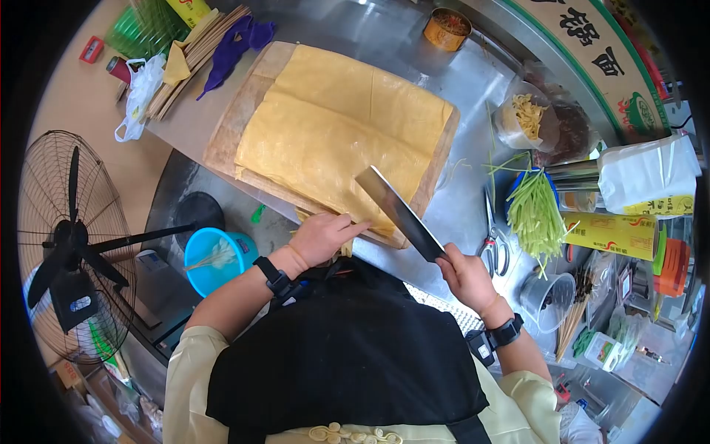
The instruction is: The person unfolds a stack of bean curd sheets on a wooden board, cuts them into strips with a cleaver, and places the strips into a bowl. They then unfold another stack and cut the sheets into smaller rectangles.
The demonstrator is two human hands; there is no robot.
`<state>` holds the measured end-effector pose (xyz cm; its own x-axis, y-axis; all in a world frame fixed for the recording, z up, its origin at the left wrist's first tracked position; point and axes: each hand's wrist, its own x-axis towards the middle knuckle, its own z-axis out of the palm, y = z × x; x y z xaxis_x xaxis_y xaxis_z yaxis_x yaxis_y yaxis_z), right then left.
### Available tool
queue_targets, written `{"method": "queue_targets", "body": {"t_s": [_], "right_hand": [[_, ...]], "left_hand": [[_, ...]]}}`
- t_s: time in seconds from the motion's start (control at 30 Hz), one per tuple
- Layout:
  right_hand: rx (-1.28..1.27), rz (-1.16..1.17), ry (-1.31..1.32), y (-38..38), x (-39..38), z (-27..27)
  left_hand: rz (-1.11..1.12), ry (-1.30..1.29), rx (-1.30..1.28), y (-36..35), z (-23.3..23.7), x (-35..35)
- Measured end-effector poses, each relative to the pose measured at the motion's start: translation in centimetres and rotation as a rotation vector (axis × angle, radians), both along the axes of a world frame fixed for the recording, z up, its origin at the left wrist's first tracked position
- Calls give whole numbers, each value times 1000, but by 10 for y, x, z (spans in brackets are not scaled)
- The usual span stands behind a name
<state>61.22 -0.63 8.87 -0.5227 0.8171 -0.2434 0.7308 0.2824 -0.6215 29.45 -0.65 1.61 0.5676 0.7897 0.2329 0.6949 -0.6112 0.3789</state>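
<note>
Stacked yellow sheets that look like tofu skin point(336, 122) lie on a wooden cutting board point(244, 122), with a fold or overlap running across them. In my right hand point(470, 277) is the handle of a cleaver point(399, 213); its broad blade slants over the near right part of the sheets. My left hand point(322, 238) rests at the board's near edge, fingers stretched out toward the blade and touching the edge of the sheets. The thumb is mostly hidden. A few yellow strips show just under that hand.
Scissors point(490, 240) and a bunch of cut green stalks point(536, 207) lie to the right. Beyond them stands a bowl of yellow strips point(529, 117). A round tin point(447, 29) sits at the back. Skewers point(196, 59), a blue bucket point(220, 259) and a fan point(74, 244) are leftward.
</note>
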Motion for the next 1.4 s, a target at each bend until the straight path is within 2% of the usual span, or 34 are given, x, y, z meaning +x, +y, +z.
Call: {"method": "queue_targets", "body": {"t_s": [0.23, 0.43, 0.53, 0.8, 0.9, 1.0, 1.1, 1.33, 1.4], "right_hand": [[148, 195, 45, 33, -32, 2], [129, 245, -30, 39, -40, 2], [63, 317, -165, 39, -41, 3], [41, 334, -99, 39, -40, 2], [27, 333, -114, 39, -41, 3], [18, 329, -125, 40, -41, 1], [22, 332, -128, 41, -41, 0], [42, 312, -40, 42, -43, 0], [32, 335, -85, 44, -48, 1]], "left_hand": [[50, 24, 33, -11, -6, 3], [80, -18, 102, -11, -9, 9], [86, -39, 68, -13, -7, 8], [58, -97, 129, -10, -9, 4], [109, -126, 112, -13, -15, -3], [242, -42, 13, -21, -13, -13], [279, -150, 78, -22, -22, -16], [250, -188, 58, -24, -29, -19], [252, -173, 33, -26, -28, -20]]}}
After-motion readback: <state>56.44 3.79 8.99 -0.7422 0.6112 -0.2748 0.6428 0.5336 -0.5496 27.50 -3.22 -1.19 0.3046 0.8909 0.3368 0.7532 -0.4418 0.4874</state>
